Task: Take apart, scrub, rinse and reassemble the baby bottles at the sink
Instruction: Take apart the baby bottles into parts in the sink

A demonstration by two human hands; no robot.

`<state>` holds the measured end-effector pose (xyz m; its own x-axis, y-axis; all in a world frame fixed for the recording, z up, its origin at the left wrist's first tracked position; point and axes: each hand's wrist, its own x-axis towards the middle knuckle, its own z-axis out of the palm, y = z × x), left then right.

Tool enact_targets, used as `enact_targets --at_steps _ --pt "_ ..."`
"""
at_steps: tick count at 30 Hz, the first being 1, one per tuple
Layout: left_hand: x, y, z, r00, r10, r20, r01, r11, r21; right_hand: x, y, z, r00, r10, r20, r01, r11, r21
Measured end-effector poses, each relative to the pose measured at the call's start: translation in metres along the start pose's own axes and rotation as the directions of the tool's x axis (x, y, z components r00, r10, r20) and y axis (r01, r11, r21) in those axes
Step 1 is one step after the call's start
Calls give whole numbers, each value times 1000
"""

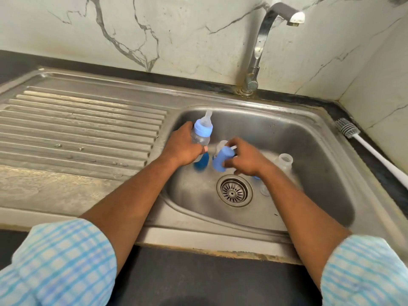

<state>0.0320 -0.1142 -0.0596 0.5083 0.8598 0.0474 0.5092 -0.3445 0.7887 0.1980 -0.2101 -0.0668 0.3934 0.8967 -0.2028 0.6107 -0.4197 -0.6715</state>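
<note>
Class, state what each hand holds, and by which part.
Left hand grips a bottle by its clear body; right hand grips a blue piece; exact hold blurred.

A stainless steel sink (242, 103), its ribbed drainboard (77, 129) on the left, sits in a dark counter (13, 62). An open clear bottle (285, 162) stands in the basin, right of the drain (234, 192). A bottle brush (375, 152) lies on the counter at far right.

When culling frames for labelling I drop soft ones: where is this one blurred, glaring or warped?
Head view: motion blur smears the right hand, the blue piece it grips and the clear bottle beside it; the left hand and its capped bottle are sharper; the wide lens bows the sink rim; light is soft, with only mild sheen on the steel.
</note>
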Motion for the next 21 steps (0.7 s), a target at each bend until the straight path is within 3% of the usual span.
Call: enact_targets --at_steps 3,6,9,15,17,21 --pt "0 4 0 997 -4 -73 1 1000 -31 14 -11 30 989 -45 138 87 946 -311" --pt "2 2 2 993 -6 -118 -1 998 -64 21 -17 51 974 -24 225 122 894 -431" --pt "5 1 4 993 4 -114 -12 998 -66 24 -16 66 957 -25 288 167 861 -480" --pt "5 2 6 994 42 -96 -44 999 -21 28 -7 64 946 5 324 132 907 -399" --pt "4 1 5 994 21 -103 -25 999 -36 26 -5 45 968 18 249 72 936 -345" --pt "3 0 5 996 14 -86 -18 999 -39 11 -5 -14 995 -40 -87 34 997 -71"
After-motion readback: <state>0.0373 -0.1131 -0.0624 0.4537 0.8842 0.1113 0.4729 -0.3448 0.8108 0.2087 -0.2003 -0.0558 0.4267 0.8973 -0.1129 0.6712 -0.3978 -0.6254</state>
